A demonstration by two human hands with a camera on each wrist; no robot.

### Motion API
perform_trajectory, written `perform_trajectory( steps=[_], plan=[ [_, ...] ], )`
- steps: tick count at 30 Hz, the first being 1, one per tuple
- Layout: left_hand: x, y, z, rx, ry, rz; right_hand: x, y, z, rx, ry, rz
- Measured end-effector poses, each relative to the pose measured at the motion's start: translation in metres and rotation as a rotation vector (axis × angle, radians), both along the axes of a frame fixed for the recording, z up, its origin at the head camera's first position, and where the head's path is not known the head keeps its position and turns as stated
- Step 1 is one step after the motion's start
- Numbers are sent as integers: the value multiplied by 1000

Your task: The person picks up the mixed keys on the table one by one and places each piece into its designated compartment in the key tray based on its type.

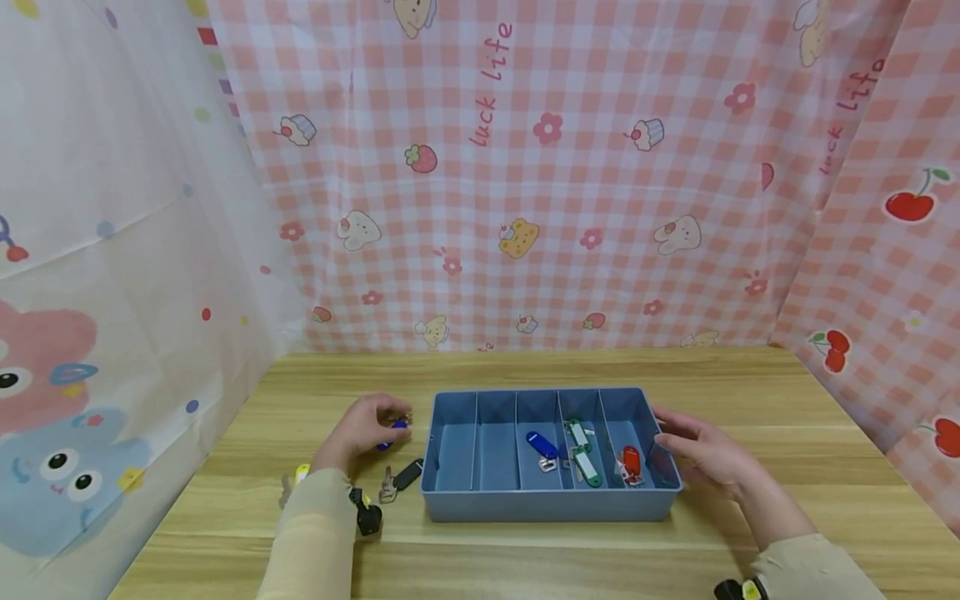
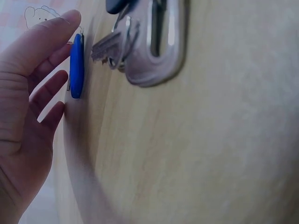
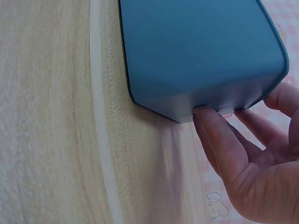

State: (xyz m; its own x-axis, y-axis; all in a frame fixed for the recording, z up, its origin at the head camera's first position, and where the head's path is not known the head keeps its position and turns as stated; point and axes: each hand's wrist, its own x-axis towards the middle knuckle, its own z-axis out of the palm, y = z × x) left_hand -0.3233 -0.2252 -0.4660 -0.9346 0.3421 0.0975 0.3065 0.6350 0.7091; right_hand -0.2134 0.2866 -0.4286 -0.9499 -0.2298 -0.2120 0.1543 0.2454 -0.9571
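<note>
My left hand (image 1: 367, 427) is over the table left of the tray, pinching a blue key tag (image 2: 77, 65) between thumb and fingers. Beneath that wrist lies a key with a black tag (image 1: 408, 474), whose metal key (image 2: 161, 51) looms large in the left wrist view. At the right end of the blue-grey divided tray (image 1: 551, 506), my right hand (image 1: 705, 450) rests its extended fingertips against the outer wall, thumb at the rim. Inside the tray sit a blue key tag (image 1: 542, 444), two green key tags (image 1: 587, 467) and a red key tag (image 1: 631, 459).
A yellow key tag (image 1: 302, 472) with a key lies partly behind my left sleeve. The two leftmost tray compartments have bare floors. Patterned cloth (image 1: 555, 183) hangs along the table's back and sides.
</note>
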Motion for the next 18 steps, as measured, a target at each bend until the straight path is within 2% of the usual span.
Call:
perform_trajectory(
  steps=[5,12,18],
  plan=[
    [0,-1,-2,-6,15,5,0,0,-1,-2,13,18],
    [1,-1,-4,-3,52,-6,0,0,-1,21,3,-2],
    [2,0,-7,1,86,-6,0,-1,-1,-21,5,2]
  ],
)
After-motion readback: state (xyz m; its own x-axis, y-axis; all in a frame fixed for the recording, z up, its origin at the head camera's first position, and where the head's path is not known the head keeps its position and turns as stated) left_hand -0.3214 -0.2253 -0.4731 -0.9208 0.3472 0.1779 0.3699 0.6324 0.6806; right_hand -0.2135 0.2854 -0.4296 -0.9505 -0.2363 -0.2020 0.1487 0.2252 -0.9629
